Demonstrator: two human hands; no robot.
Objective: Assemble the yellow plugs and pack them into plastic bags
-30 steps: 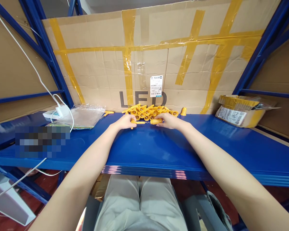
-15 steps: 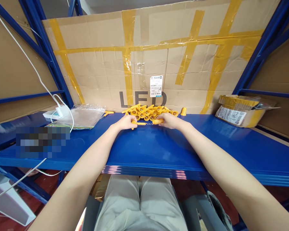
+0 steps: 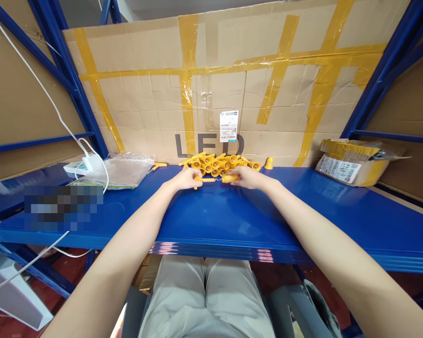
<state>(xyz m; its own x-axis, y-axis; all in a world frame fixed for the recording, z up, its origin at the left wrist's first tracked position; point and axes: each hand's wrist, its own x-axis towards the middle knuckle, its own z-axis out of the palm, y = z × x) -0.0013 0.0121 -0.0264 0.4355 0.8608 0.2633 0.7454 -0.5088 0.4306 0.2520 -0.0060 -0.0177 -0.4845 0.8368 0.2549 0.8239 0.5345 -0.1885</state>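
Observation:
My left hand (image 3: 186, 179) pinches a yellow plastic piece with a ridged stem (image 3: 207, 180), the stem pointing right. Facing it, my right hand (image 3: 246, 177) grips a yellow ribbed cap (image 3: 230, 178), held on its side. A thin metal spring (image 3: 218, 179) bridges the short gap between the stem and the cap. Just behind both hands lies a pile of yellow cone-shaped caps and stemmed pieces (image 3: 216, 164); springs glint inside several of the caps. One more yellow cap (image 3: 268, 163) stands upright to the right of the pile.
The blue shelf (image 3: 229, 220) is backed by a large taped cardboard sheet (image 3: 144, 108). A small open carton (image 3: 352, 164) sits on the right. Clear plastic bags (image 3: 123, 171), a white plug with cable (image 3: 91, 162) and a blurred-out item (image 3: 63, 206) lie on the left.
The cap in my right hand has come slightly left, closer to the stem, and the spring between them looks shorter. My left hand has shifted a touch right.

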